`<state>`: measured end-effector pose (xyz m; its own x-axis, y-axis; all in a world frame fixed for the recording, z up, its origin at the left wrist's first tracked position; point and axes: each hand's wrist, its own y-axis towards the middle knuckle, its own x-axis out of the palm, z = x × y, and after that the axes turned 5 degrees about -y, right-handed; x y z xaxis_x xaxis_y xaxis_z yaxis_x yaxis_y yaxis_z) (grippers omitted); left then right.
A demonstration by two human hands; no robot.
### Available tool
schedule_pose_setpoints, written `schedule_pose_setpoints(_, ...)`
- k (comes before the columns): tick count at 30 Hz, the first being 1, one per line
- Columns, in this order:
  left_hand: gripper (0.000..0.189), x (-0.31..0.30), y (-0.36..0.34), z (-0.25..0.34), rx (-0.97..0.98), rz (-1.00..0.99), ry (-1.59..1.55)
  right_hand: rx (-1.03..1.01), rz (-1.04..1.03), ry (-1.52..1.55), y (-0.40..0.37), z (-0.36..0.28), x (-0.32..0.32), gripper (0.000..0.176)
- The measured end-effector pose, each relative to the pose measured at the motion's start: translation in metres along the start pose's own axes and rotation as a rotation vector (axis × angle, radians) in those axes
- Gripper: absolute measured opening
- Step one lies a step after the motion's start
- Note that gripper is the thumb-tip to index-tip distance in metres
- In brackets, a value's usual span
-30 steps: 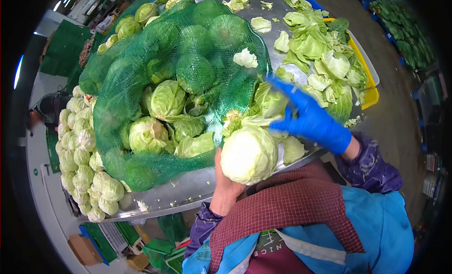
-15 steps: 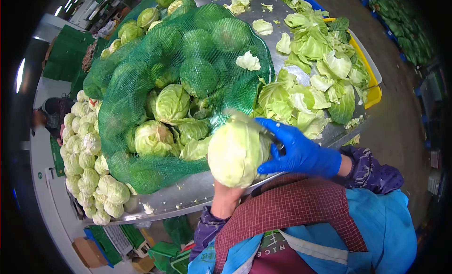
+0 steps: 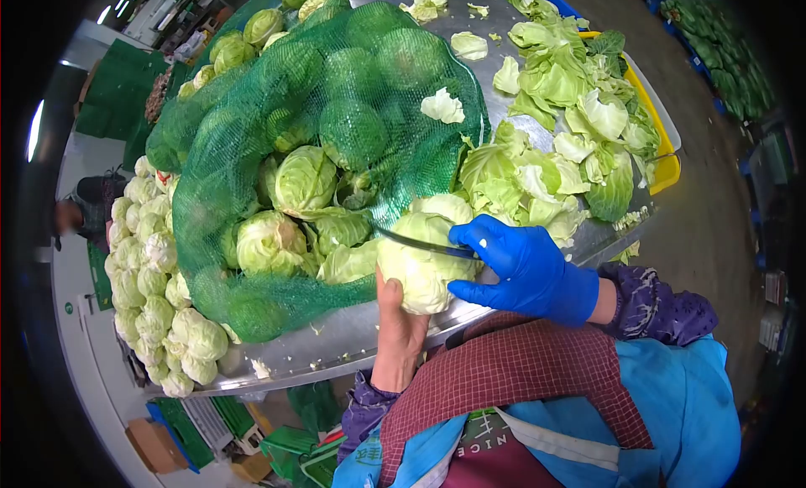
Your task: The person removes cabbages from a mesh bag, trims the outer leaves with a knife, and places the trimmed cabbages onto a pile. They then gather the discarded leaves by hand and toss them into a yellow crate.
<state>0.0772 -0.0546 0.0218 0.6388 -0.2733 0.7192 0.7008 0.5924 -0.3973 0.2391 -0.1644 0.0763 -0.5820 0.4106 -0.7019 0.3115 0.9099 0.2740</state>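
A pale green cabbage (image 3: 422,278) is held up at the table's near edge. My bare left hand (image 3: 400,327) grips it from below and the left, thumb up along its side. In a blue glove, my right hand (image 3: 525,270) is closed around a knife (image 3: 424,245), whose dark, curved blade lies across the top of the cabbage. The knife's handle is mostly hidden in the glove. Beyond the blade, a pale leaf piece (image 3: 443,207) stands away from the head. Just behind, a green net bag (image 3: 277,307) lies open with untrimmed cabbages (image 3: 305,180) inside.
Trimmed cabbages (image 3: 155,282) are piled along the left side of the metal table (image 3: 336,347). Loose outer leaves (image 3: 537,173) cover the right side, beside a yellow crate (image 3: 667,171). Green crates (image 3: 294,448) stand below on the left. A person (image 3: 84,207) is at the far left.
The cabbage has turned in my left hand, and my left thumb now shows. The knife blade has come into clear view across the cabbage's top, with a leaf piece parting behind it.
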Motion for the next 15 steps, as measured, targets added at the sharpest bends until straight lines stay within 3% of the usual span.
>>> schedule_pose_setpoints(3,0.088,0.009,-0.003,0.005,0.119,0.009,0.153,0.059,-0.042,0.082,0.003,0.019,0.001,0.047)
schedule_pose_setpoints(4,0.088,0.010,-0.004,0.006,0.120,0.013,0.151,0.136,-0.045,0.078,0.006,0.015,-0.005,0.033)
schedule_pose_setpoints(8,0.090,0.015,-0.006,0.003,0.153,0.057,0.240,0.066,0.063,0.048,0.002,0.003,0.000,0.016)
schedule_pose_setpoints(15,0.088,0.015,-0.007,0.003,0.199,0.050,0.341,0.264,-0.106,0.322,0.006,0.030,-0.017,0.028)
